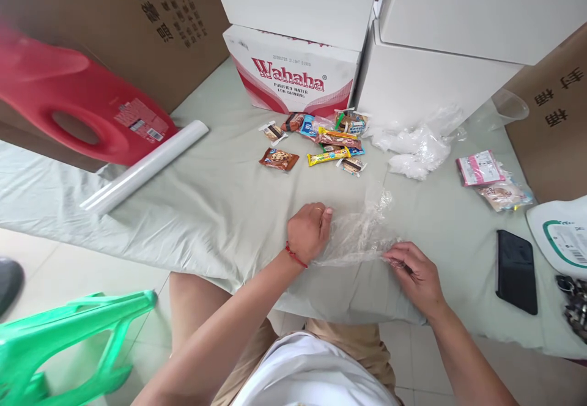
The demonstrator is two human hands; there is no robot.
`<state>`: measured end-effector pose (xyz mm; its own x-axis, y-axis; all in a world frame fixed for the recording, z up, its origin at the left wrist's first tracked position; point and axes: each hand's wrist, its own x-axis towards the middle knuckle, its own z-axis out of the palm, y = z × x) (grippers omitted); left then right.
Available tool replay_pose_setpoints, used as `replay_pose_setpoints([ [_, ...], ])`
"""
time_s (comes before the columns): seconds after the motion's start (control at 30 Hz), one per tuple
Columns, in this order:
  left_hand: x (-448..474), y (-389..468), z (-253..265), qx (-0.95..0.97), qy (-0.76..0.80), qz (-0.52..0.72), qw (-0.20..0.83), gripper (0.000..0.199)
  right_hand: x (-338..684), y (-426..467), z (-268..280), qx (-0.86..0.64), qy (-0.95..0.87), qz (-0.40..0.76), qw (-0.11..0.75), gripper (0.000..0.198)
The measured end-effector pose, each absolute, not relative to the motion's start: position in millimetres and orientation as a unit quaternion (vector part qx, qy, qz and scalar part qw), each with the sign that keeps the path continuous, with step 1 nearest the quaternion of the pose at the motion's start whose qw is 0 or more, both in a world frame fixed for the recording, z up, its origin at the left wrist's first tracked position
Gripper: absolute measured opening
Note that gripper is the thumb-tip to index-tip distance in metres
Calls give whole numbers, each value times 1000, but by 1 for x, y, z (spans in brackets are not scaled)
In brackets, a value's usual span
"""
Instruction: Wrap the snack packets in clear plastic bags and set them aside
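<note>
A crumpled clear plastic bag (360, 232) stretches between my two hands, just above or on the cloth near the front edge. My left hand (309, 228), with a red string bracelet at the wrist, is closed in a fist at the bag's left side. At the lower right edge of the bag, my right hand (414, 273) pinches the film between thumb and fingers. Beyond the hands lies a pile of wrapped snacks, among them a yellow snack bar (328, 156) and a brown cookie packet (279, 159).
A white plastic roll (147, 167) and a red jug (92, 100) lie at the left. White boxes, including a Wahaha carton (293, 76), stand behind. Crumpled plastic bags (419, 149), pink-edged packets (480, 168) and a black phone (516, 271) are at the right. A green stool (73, 332) stands below left.
</note>
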<state>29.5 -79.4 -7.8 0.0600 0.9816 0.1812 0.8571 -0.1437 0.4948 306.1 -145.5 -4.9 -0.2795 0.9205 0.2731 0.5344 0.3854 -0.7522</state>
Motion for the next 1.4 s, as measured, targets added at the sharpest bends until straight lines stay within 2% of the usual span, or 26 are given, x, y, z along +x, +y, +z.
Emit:
replay_pose_setpoints([
  [0.1,30,-80,-6,757,565,309,114,69,299,-145,-4,-472,-758,280,352,25],
  [0.17,35,-81,-2,777,545,291,115,71,294,-141,-1,-461,-765,285,347,25],
  [0.27,43,-81,1,799,543,213,148,56,289,-134,3,-456,-768,285,347,25],
  [0.4,48,-82,-2,766,599,134,190,52,290,-129,8,-464,-766,266,357,23],
  [0.8,-1,-60,11,603,771,164,124,47,308,-122,-1,-570,-693,281,340,15],
  [0.97,-5,-63,7,592,783,142,129,48,333,-118,20,-552,-702,351,282,20],
  [1.07,-4,-65,7,594,783,136,126,49,341,-105,40,-578,-699,295,300,33],
  [1.17,-1,-67,9,595,784,124,128,51,324,-85,46,-574,-745,208,271,71],
  [1.23,2,-68,11,599,782,116,131,51,299,-70,42,-549,-777,184,248,85],
  [1.3,2,-70,12,601,781,110,132,53,273,-54,34,-545,-779,181,252,76],
  [1.4,-2,-74,12,595,786,108,129,52,251,-28,22,-584,-733,198,286,38],
])
